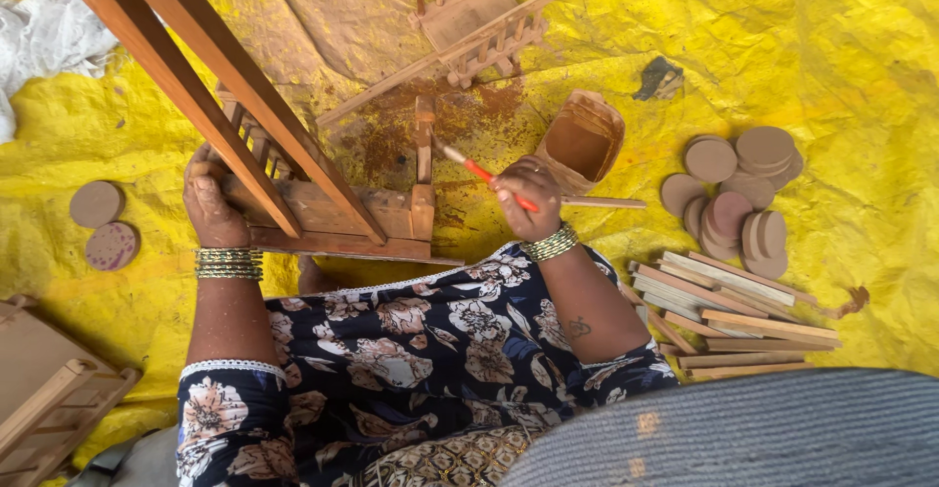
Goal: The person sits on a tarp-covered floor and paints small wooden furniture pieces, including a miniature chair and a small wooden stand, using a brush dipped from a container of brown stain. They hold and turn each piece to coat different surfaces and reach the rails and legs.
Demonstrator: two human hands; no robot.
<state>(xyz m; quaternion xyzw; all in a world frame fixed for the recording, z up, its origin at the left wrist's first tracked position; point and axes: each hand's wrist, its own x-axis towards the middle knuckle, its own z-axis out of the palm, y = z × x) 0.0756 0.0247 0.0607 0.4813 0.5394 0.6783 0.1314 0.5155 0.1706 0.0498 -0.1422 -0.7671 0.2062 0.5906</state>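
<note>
Yellow tarp (802, 47) underfoot, stained brown where the work sits. Step in hand, as I judge it: brushing stain onto a small wooden cart (337, 215) that lies on the tarp against my knees, its long shafts rising past my head on the left.

Left hand (210, 203) clamped over the cart's near end, fingers curled on the frame, wrist bent back, steadying it. Right hand (528, 197) pinches a red-handled brush (481, 171) tight, pencil fashion, bristles just at the cart's upright post (424, 140). Forearm angled inward, elbow tucked by my side.

Stain pot (583, 142) stands open just beyond the brush hand. Discs (736, 194) and slats (729, 313) piled to the right, well apart.

Next move calls for light, even strokes along the post, cart held from rocking.
</note>
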